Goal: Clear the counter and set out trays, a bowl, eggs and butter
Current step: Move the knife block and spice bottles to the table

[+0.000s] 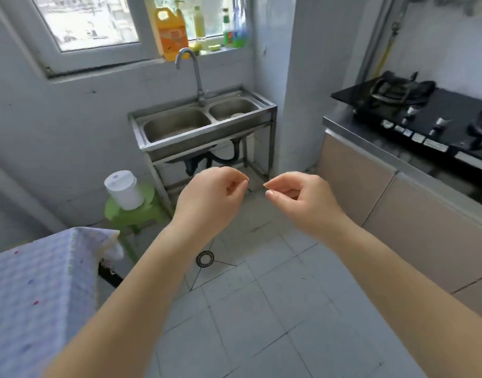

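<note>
One head-worn wide-angle view looks forward and down from standing height, steel double sink (pixel 201 124) at centre, tiled floor (pixel 261 309) below.

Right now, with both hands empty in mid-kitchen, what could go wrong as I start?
1. The left hand and right hand hold nothing, and no trays, bowl, eggs or butter are in view, so time may go on searching.
2. The gas stove fills the counter, leaving little room.
3. The tablecloth corner hangs loose and could snag.
</note>
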